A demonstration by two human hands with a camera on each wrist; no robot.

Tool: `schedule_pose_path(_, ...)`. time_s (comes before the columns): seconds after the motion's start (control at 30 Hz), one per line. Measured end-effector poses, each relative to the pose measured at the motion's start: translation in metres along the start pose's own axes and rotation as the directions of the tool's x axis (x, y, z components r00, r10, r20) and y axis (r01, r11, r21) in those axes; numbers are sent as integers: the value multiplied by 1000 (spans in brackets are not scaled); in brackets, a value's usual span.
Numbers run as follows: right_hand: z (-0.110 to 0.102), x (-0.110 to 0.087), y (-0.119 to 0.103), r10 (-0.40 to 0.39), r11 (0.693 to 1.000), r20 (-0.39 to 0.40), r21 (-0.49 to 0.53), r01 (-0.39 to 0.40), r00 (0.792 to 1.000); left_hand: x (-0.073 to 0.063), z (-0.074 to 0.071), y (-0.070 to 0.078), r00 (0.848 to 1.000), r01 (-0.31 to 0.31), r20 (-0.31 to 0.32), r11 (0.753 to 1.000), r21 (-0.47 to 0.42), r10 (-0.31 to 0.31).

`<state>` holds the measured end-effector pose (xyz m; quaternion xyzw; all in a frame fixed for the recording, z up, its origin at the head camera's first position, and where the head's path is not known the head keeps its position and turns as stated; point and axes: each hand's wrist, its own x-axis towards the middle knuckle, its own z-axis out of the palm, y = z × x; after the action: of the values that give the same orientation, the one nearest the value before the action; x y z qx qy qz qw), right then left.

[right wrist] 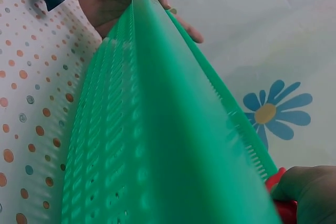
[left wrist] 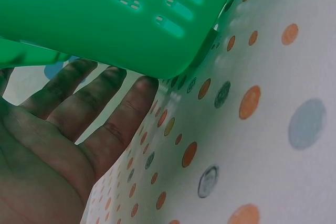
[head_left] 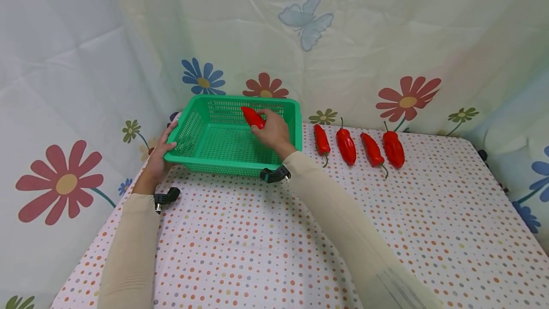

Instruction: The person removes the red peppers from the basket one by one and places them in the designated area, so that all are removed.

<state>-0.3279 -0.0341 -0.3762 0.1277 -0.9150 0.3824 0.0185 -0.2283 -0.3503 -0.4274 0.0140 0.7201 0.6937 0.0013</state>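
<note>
In the head view a green plastic basket (head_left: 233,162) with slotted walls stands at the table's far left. My left hand (head_left: 158,159) holds its left side, the thumb over the rim and the other fingers along the outer wall. The left wrist view shows those fingers (left wrist: 118,124) nearly straight, their tips at the wall. Inside the basket's outline, towards the right, my right hand (head_left: 274,130) grips a red pepper (head_left: 252,117), its tip pointing to the far left. Part of this pepper shows between the fingers in the right wrist view; whether it touches the basket floor I cannot tell.
Right of the basket several more red peppers lie in a row: one (head_left: 321,139) nearest it, then a broader one (head_left: 346,146), a slim one (head_left: 372,149) and another broad one (head_left: 393,148). A dotted cloth covers the table (head_left: 223,252). Flowered curtains (head_left: 364,27) stand behind and at the sides.
</note>
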Motion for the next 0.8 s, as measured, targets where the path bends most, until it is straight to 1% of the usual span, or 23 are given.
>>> schedule_pose_path(0.17,-4,1,3,1,1000,-14,7,-1,1000,1,0,0,1000,-5,3,1000,3,5)
schedule_pose_path(0.4,-8,2,7,-7,999,-67,32,9,998,1,0,-1,1000,-4,2,1000,-1,4)
schedule_pose_path(0.6,-9,2,7,-11,998,-97,62,17,995,-1,0,-1,1000,-3,-4,1000,7,3)
schedule_pose_path(0.8,-8,2,6,-2,998,-115,69,10,993,-1,0,-1,1000,-3,-4,1000,1,3)
